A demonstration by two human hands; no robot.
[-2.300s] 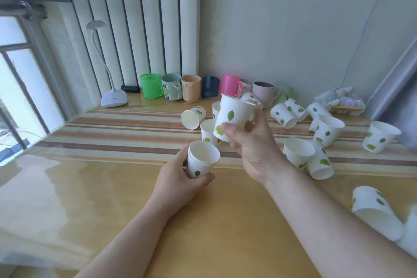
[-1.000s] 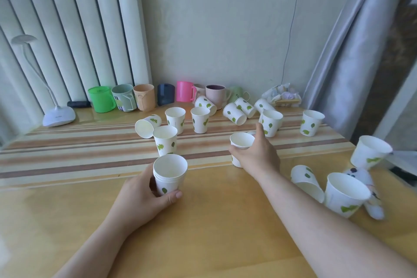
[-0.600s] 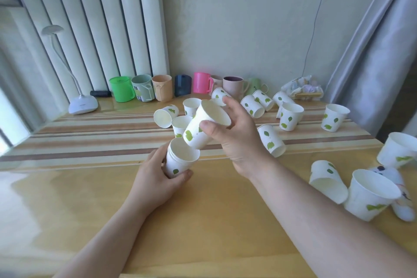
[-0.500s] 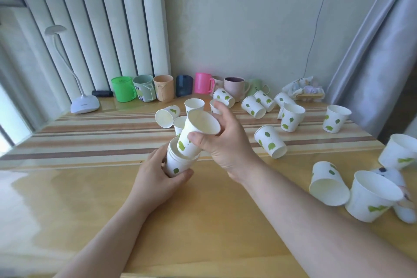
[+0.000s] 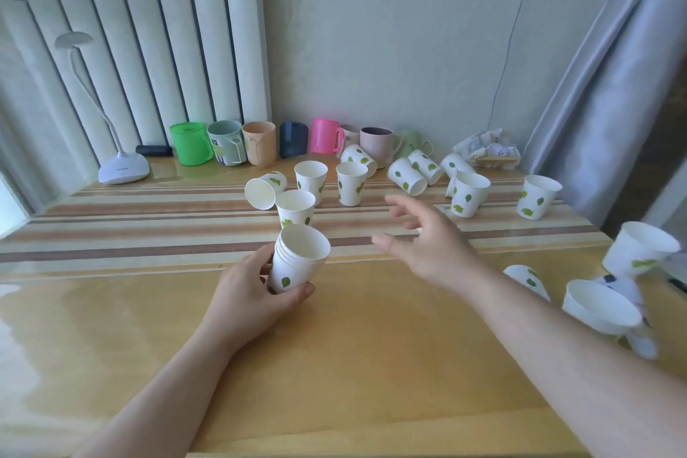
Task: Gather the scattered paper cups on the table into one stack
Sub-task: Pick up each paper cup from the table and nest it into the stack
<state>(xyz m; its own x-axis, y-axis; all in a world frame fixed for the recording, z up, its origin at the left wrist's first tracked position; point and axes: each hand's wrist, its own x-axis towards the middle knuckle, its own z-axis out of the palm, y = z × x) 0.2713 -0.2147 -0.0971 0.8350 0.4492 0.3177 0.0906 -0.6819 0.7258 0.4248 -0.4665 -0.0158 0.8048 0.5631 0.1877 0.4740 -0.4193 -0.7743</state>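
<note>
My left hand [image 5: 248, 294] grips a short stack of white paper cups with green leaf prints [image 5: 297, 260], tilted a little to the right just above the wooden table [image 5: 353, 364]. My right hand [image 5: 427, 242] hovers empty to the right of the stack, fingers spread and reaching away over the table. Several loose paper cups stand or lie behind: one upright [image 5: 295, 207] right behind the stack, one on its side [image 5: 264, 190], two upright [image 5: 349, 183], and more toward the right [image 5: 469, 193]. Other cups lie at the right edge [image 5: 598, 305].
A row of coloured plastic mugs [image 5: 260, 142] lines the back wall. A white desk lamp [image 5: 122, 167] stands at the back left. Crumpled wrappers [image 5: 487, 151] sit at the back right, beside a grey curtain [image 5: 602, 93].
My right hand slid the cup it carried into the stack, let go, and now moves away to the right, empty. The stack in my left hand is one cup taller.
</note>
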